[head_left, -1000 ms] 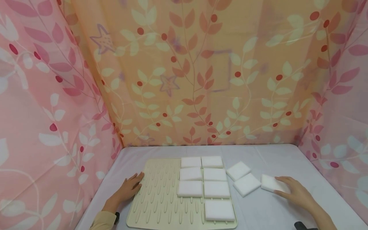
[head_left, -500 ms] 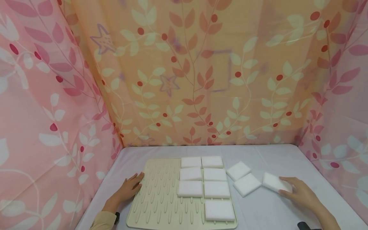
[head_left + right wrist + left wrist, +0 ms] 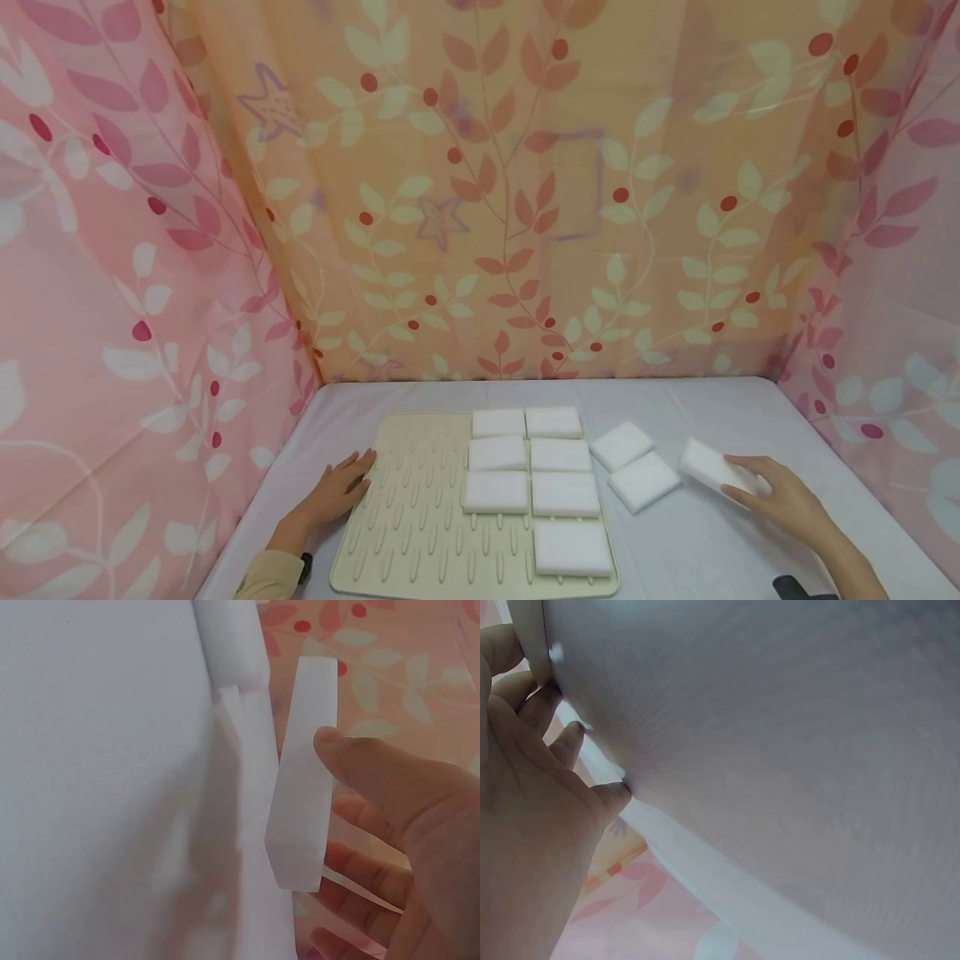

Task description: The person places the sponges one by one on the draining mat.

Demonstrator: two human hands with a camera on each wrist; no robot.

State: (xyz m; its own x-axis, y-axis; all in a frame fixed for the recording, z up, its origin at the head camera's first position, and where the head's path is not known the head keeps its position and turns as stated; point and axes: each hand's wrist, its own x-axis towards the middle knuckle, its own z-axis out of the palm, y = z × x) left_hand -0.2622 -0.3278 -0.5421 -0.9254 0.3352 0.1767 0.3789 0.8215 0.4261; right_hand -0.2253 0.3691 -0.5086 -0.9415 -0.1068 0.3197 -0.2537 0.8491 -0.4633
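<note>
My right hand [image 3: 783, 497] pinches a white foam sponge [image 3: 708, 464] between thumb and fingers, to the right of two loose sponges. In the right wrist view the held sponge [image 3: 304, 776] is seen edge-on, raised off the white cloth, with the thumb on its near side. My left hand [image 3: 339, 485] rests on the table with its fingertips at the left edge of a beige ridged mat [image 3: 420, 508]. Several white sponges [image 3: 566, 493] lie flat on the mat in two columns on its right side. Left wrist view: fingers fairly straight, the hand [image 3: 540, 772] pressing against the cloth and mat edge.
Two loose sponges, one farther back [image 3: 623, 446] and one nearer [image 3: 644, 482], lie askew on the white tablecloth [image 3: 697, 558] right of the mat. Patterned curtains [image 3: 487, 208] enclose the table at the back and both sides.
The sponge in my right hand has shifted slightly right, then lifted and tilted up off the cloth. The left hand, mat and other sponges have stayed in place.
</note>
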